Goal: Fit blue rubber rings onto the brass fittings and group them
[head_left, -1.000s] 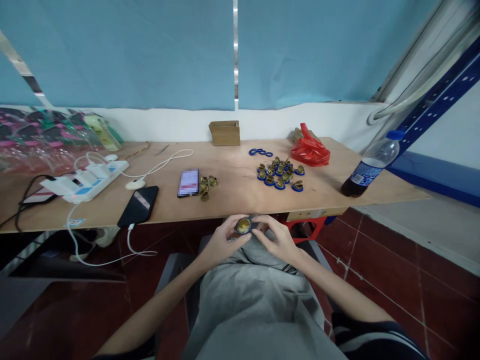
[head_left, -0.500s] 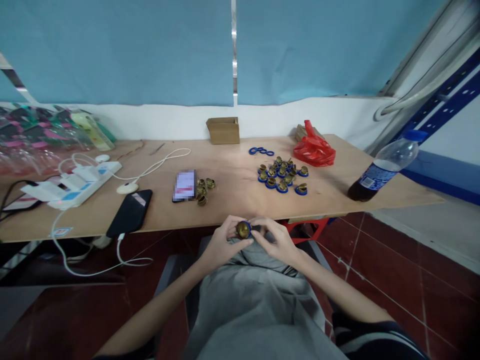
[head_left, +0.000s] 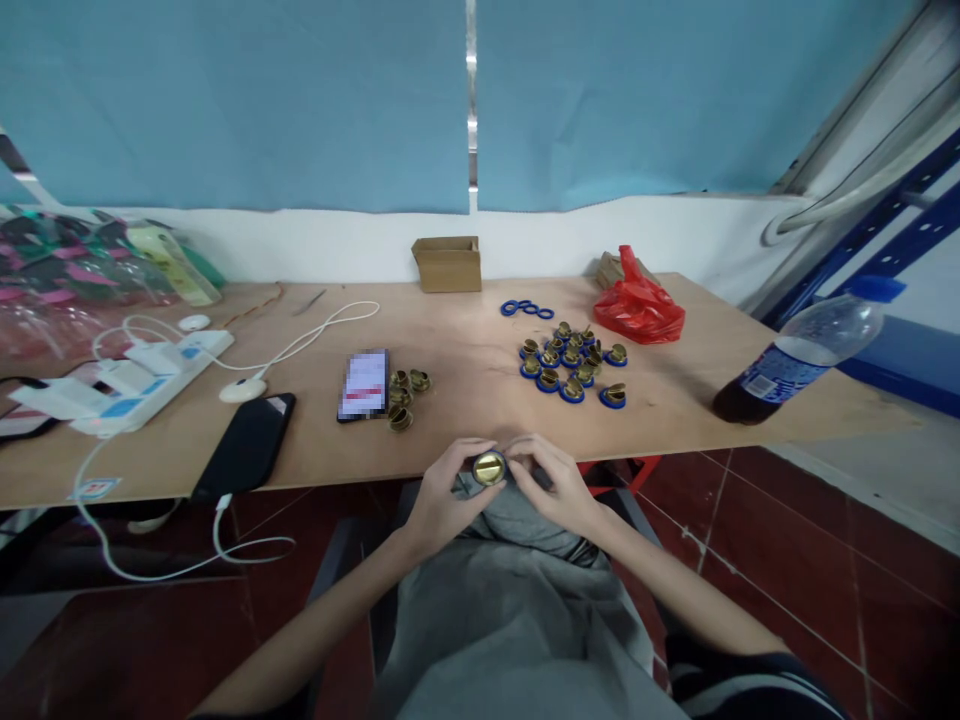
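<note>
Above my lap, my left hand (head_left: 450, 495) pinches a round gold metal piece with a dark blue rim (head_left: 490, 467) between thumb and fingers. My right hand (head_left: 551, 480) is at its right edge, fingers bent and fingertips close together against the rim. On the table, several gold pieces on blue rings (head_left: 571, 388) form a cluster to the right. A few plain gold pieces (head_left: 400, 417) lie beside a lit phone (head_left: 364, 385). Linked blue rings (head_left: 527, 309) rest behind the cluster.
A cardboard box (head_left: 448, 268) stands at the wall. On the right are a red plastic bag (head_left: 639, 308) and a tilted-looking cola bottle (head_left: 780, 375). A power strip (head_left: 161, 380), white cables, a black phone (head_left: 247, 445) and plastic bottles (head_left: 75, 300) occupy the left.
The gold piece in my left hand has turned to show a dark slot across its bright face. The camera view has shifted slightly, and both hands remain together around the piece.
</note>
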Tool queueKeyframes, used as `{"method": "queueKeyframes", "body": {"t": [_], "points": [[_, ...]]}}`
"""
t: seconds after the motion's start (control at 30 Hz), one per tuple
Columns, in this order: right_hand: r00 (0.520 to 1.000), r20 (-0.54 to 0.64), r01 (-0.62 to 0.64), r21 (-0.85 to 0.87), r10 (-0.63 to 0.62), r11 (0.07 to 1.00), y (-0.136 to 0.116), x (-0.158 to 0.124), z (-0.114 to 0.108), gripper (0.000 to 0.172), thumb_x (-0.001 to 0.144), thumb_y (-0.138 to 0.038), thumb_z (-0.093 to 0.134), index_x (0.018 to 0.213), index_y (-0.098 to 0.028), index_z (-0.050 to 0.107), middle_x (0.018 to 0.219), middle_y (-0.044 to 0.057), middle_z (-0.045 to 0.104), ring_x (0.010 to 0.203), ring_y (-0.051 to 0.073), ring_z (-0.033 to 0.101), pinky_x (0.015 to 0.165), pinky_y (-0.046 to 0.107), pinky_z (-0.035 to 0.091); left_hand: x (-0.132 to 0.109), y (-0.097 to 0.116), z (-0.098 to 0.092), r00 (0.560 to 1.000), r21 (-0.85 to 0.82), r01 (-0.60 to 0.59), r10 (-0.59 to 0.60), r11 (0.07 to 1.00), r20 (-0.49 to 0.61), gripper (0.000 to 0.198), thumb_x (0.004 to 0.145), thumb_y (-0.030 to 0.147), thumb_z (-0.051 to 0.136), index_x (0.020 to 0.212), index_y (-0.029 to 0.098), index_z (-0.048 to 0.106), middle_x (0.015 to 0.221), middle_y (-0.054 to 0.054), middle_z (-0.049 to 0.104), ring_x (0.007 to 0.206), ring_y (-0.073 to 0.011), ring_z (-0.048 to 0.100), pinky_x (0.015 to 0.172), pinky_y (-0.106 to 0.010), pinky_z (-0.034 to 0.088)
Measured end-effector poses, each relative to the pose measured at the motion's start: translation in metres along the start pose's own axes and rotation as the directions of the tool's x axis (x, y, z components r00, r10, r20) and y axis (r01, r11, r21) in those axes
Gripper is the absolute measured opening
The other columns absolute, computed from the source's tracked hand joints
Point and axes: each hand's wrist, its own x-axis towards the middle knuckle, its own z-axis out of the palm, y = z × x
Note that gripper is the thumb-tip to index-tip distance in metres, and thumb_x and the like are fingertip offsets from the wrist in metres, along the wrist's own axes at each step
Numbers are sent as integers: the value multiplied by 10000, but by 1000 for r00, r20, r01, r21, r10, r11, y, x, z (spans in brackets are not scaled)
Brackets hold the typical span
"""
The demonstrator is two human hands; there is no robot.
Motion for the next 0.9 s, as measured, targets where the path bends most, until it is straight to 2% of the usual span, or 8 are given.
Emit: {"method": "queueKeyframes", "body": {"t": [0.17, 0.3, 0.43, 0.5, 0.57, 0.67, 0.8, 0.9], "points": [[999, 25, -43, -5, 43, 999, 3, 4, 0, 89, 1010, -245, 521, 1077, -225, 576, 884, 38, 619, 685, 164, 575, 638, 299, 514, 5, -3, -4, 998, 13, 38, -38, 999, 57, 403, 838, 259, 772, 1217, 219, 642, 1212, -94, 732, 1125, -248, 705, 987, -387, 570], [999, 42, 8, -46, -6, 999, 5, 6, -5, 119, 1024, -222, 480, 1088, -228, 580, 997, 74, 656, 787, 183, 624, 684, 308, 532, 5, -5, -5, 995, 19, 79, -80, 997, 55, 449, 819, 295, 792, 1239, 220, 650, 1233, -99, 734, 1150, -270, 701, 1000, -411, 569], [995, 95, 53, -324, -23, 945, 11, 25, -28, 153, 1022, -203, 442, 1007, -218, 593, 937, 86, 677, 841, 218, 641, 751, 336, 520, 4, -7, -5, 995, 37, 90, -92, 995, 38, 458, 814, 294, 794, 1244, 223, 651, 1225, -96, 736, 1134, -271, 707, 990, -413, 575], [994, 109, 38, -521, 22, 853, 21, 49, -47, 159, 1012, -224, 458, 956, -204, 606, 902, 100, 682, 844, 241, 640, 763, 345, 498, 2, -7, -5, 995, 40, 91, -92, 995, 34, 459, 810, 280, 797, 1241, 221, 649, 1222, -94, 737, 1122, -268, 710, 984, -407, 576], [984, 118, -25, -642, 130, 766, 35, 84, -67, 166, 1010, -219, 464, 987, -176, 623, 993, 127, 704, 926, 254, 652, 837, 346, 481, 1, -7, -6, 995, 38, 89, -91, 995, 40, 457, 806, 263, 799, 1235, 217, 649, 1209, -91, 741, 1104, -262, 714, 968, -395, 579], [905, 170, -122, -776, 391, 619, 66, 144, -89, 205, 1001, -207, 490, 1102, -112, 641, 1113, 184, 708, 1043, 289, 648, 891, 352, 463, 1, -6, -6, 994, 37, 89, -91, 995, 58, 447, 809, 248, 793, 1231, 215, 648, 1214, -90, 743, 1098, -256, 716, 952, -383, 581], [825, 240, -140, -791, 513, 596, 113, 210, -91, 267, 921, -102, 607, 1183, -95, 658, 1165, 171, 714, 1074, 273, 661, 881, 316, 493, 4, -7, -7, 991, 40, 99, -102, 994, 84, 438, 807, 255, 792, 1219, 211, 651, 1200, -88, 749, 1058, -248, 729, 910, -363, 590], [764, 281, -159, -791, 581, 591, 144, 239, -81, 294, 941, -154, 650, 1232, -113, 645, 1195, 153, 692, 1067, 244, 666, 915, 343, 527, 6, -8, -9, 986, 40, 126, -130, 991, 103, 441, 809, 254, 785, 1226, 210, 648, 1188, -82, 751, 1034, -238, 734, 893, -348, 591]]}}
